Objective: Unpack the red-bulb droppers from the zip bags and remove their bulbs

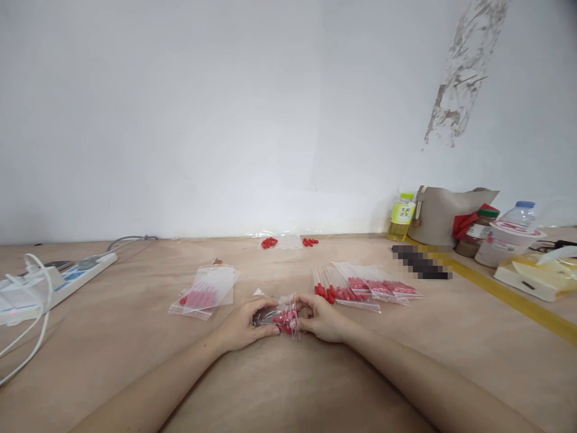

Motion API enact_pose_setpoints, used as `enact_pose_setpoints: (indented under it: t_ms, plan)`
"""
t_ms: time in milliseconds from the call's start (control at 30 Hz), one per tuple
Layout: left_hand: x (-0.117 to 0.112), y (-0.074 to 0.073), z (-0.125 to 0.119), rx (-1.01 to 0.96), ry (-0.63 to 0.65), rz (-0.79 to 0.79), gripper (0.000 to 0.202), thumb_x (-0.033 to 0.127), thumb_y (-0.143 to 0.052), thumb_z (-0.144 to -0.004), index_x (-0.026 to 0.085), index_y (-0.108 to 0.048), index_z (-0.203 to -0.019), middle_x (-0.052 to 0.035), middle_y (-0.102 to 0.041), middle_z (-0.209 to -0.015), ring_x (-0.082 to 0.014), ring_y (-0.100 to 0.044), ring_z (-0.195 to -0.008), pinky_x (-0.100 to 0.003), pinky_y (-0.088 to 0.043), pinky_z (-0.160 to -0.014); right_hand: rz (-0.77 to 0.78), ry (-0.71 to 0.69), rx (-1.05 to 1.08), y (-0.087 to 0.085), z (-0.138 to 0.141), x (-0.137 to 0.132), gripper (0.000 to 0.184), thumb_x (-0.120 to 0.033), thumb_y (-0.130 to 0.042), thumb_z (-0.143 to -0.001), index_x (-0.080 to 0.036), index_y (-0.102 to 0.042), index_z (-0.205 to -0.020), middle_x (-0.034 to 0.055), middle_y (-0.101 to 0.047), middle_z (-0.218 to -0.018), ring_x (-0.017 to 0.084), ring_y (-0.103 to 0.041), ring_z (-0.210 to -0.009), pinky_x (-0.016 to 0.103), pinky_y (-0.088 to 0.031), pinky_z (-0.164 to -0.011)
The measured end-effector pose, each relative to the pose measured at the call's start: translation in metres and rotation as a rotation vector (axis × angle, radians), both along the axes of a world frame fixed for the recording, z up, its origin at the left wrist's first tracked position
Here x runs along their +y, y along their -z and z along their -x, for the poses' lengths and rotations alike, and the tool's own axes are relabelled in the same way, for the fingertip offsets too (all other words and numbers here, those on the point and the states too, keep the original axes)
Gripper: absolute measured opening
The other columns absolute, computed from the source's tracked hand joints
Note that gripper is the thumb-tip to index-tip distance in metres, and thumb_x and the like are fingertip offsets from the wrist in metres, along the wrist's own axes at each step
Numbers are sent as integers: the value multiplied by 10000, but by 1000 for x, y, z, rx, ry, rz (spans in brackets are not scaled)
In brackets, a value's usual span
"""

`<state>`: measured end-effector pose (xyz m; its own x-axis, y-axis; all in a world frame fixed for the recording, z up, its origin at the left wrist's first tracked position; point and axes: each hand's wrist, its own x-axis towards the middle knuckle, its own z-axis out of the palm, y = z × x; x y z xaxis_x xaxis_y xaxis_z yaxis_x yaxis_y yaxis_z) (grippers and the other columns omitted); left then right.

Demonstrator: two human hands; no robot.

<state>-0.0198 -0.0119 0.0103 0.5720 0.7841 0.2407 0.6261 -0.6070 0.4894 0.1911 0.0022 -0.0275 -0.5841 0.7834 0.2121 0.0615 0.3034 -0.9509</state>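
Between my two hands is a clear zip bag (286, 319) with several red-tipped pieces inside, lying on its side close to the table. My left hand (247, 323) grips its left end, thumb in front and fingers behind. At the zip end, my right hand (318, 317) pinches the bag's edge. To the left lie flat zip bags (202, 294) with red pieces showing through. Right of my hands, several filled bags (378, 288) overlap in a fan, beside loose red-tipped sticks (325, 291).
Red pieces (269, 243) in clear plastic lie near the wall. A white power strip (67, 282) with cables is at left. At right stand a tea bottle (401, 218), a grey bag (444, 213), a jar (478, 233), a tub (507, 243) and a tissue pack (536, 278).
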Motion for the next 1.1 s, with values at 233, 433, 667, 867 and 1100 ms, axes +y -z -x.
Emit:
enact_pose_setpoints:
  t_ms: [233,433,667,867,1100]
  plan:
    - [4,6,3,-19,-2,18,428,457,-612,-700,220,-566,-1054,-23,-619,-1029,-189,-560,-922,-275,-429,-787,-282,57,-300,-19,-12,-10,234,-210,-627,-663,-189,-602,-895,-58,-489,-615,56,-388,-508,167,-298,-459]
    - [6,8,4,-42,-3,40,428,465,-599,-708,231,-564,-1066,-21,-617,-1035,-191,-560,-924,-280,-430,-790,-154,143,-189,-16,-10,-10,162,-217,-589,-676,-163,-575,-828,-51,-501,-596,52,-412,-490,169,-319,-449]
    - [6,7,4,-77,-13,75,436,461,-590,-714,219,-559,-1075,-23,-616,-1038,-184,-560,-918,-269,-434,-780,302,181,71,-20,-14,2,222,-200,-626,-573,-152,-540,-771,-21,-598,-605,102,-562,-513,250,-479,-528]
    - [0,0,3,-43,-82,50,415,434,-567,-731,232,-562,-1092,-18,-617,-1057,-190,-568,-897,-276,-434,-783,341,196,150,-33,-27,10,207,-166,-635,-548,-150,-556,-739,1,-649,-678,90,-575,-540,230,-473,-555]
    - [-1,-2,2,10,-63,11,395,436,-567,-725,257,-568,-1078,0,-607,-1062,-189,-564,-898,-277,-436,-778,353,385,124,-70,-81,28,96,-153,-584,-599,-158,-578,-695,41,-653,-644,117,-594,-540,248,-485,-523]
